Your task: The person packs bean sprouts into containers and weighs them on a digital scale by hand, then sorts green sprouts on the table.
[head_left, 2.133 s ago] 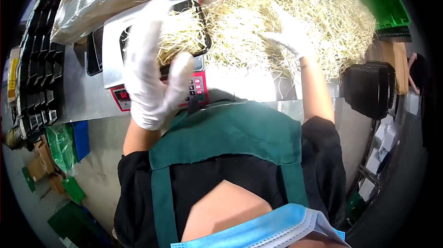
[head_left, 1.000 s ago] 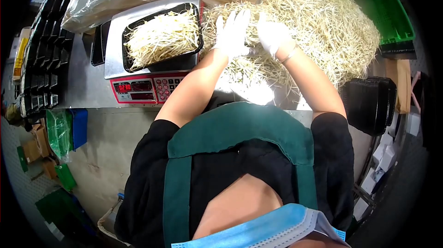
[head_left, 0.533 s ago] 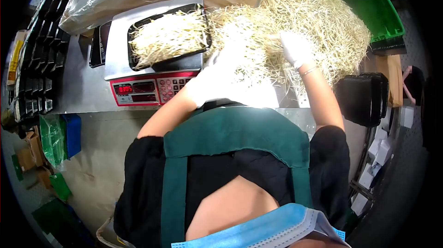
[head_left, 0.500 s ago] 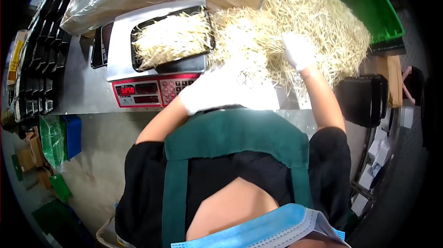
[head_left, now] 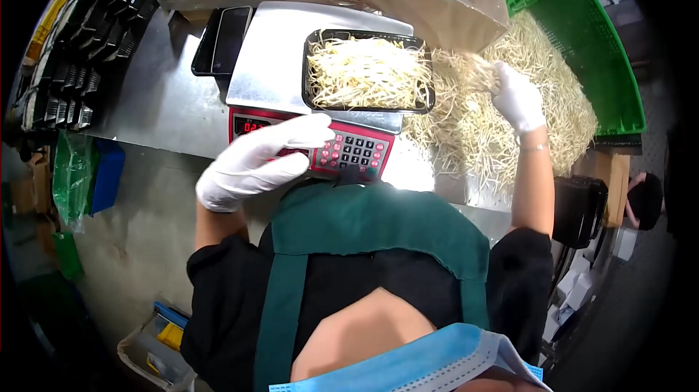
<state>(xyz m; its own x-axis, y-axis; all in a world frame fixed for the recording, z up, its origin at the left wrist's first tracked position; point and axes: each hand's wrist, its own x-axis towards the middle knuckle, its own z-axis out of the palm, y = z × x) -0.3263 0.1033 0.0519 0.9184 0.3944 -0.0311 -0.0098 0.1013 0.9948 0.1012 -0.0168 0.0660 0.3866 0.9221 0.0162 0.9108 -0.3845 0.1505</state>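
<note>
The right hand (head_left: 518,100) is closing its fingers on a tuft of sprouts (head_left: 477,73) over the heap (head_left: 561,100), and strands are trailing from the grip, so a loose hold is likely risking a spill. The left hand (head_left: 244,166) is holding nothing, its thumb spreading apart from the long fingers; whether they are touching the scale (head_left: 280,49) cannot be told. Just beyond those fingertips, the filled tray (head_left: 364,33) is sitting on the weighing plate, its far end overhanging toward the right fingers. The heap is crowding that end, and leaning sprouts could be falsifying the weight. A nudge from either hand could be tipping the tray outward. The left fingers are also hovering around the display (head_left: 251,126) and keypad (head_left: 355,151), risking hidden digits or a stray press.
</note>
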